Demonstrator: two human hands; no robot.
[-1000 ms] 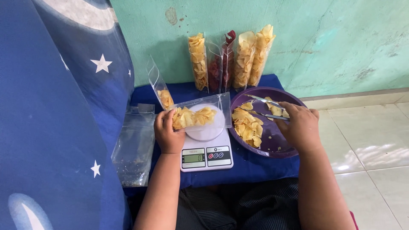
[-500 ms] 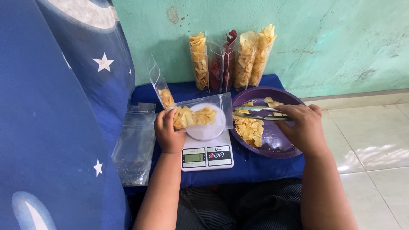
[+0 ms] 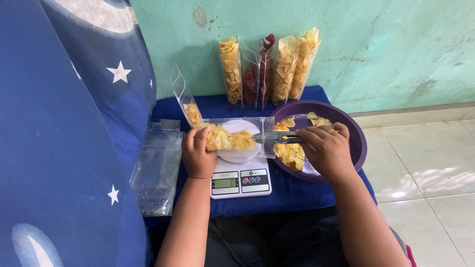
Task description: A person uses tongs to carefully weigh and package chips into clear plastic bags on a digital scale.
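My left hand point(image 3: 196, 153) grips the closed end of a clear plastic bag point(image 3: 235, 137) that lies sideways over the white kitchen scale point(image 3: 239, 177), partly filled with yellow chips. My right hand point(image 3: 326, 150) holds metal tongs point(image 3: 279, 138), whose tips point left into the bag's open mouth. Beneath my right hand sits a purple bowl point(image 3: 357, 139) holding more yellow chips point(image 3: 291, 153).
Four tall filled bags of chips point(image 3: 269, 69) lean against the green wall. A part-filled bag point(image 3: 186, 101) stands left of the scale. A stack of flat clear bags point(image 3: 158, 170) lies on the blue cloth. A blue starred fabric point(image 3: 64, 133) fills the left side.
My right hand has swung the tongs from the bowl leftward to the bag's opening. My left hand has kept its hold on the bag.
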